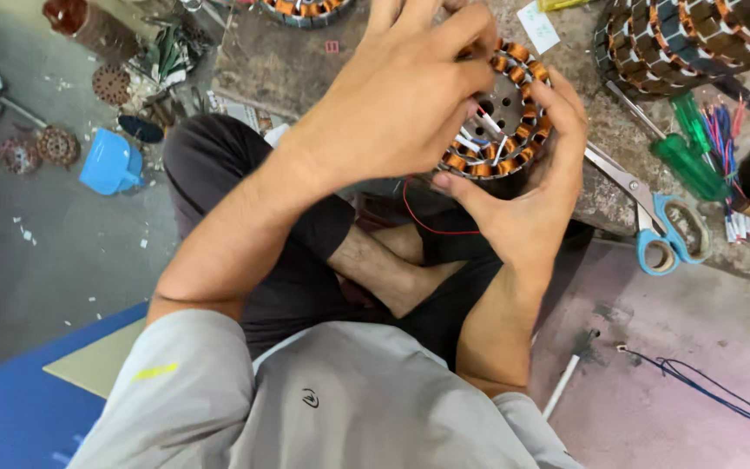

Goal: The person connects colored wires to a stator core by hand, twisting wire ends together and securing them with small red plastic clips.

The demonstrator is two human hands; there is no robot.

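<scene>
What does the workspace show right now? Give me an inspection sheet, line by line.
Surface: worn, stained workbench.
Job's things: round stator with copper coils, held at the bench edge.
Clutter: blue-handled scissors, green screwdriver, stacked stators, paper slip.
Grippers: left hand over the stator, fingers at the windings; right hand cups its rim.
Cables: red wire hanging from the stator; coloured wire bundle; blue wire on the floor.
Surroundings: grey floor, blue scoop, metal discs.
</scene>
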